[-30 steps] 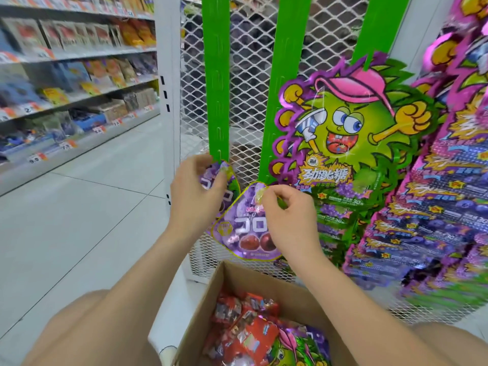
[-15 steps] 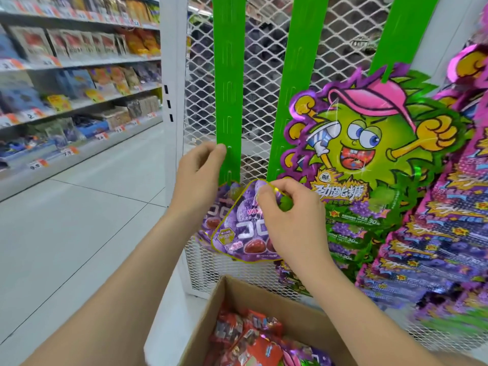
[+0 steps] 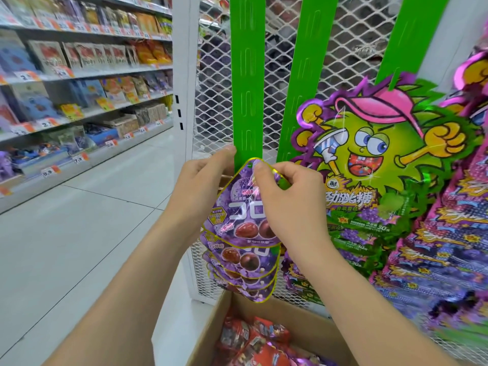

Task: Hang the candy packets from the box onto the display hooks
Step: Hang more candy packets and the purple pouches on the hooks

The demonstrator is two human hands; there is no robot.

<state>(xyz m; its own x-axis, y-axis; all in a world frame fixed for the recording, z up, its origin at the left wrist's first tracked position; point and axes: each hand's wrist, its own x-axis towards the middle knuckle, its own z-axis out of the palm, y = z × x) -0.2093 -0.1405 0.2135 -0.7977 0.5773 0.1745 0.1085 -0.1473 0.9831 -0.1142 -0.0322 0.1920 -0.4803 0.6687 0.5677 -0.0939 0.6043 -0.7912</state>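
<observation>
Grape gummy packet (image 3: 245, 215), green clip strip (image 3: 247, 101).
My right hand (image 3: 287, 204) pinches packet top for hooking; left hand (image 3: 203, 180) pinches strip steady.

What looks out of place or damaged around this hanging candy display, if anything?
Nothing stands out. The purple grape candy packets hang in an overlapping stack on the left green plastic strip, the topmost pinched by the right hand. The red packets in the brown cardboard box lie jumbled, none spilled.
</observation>
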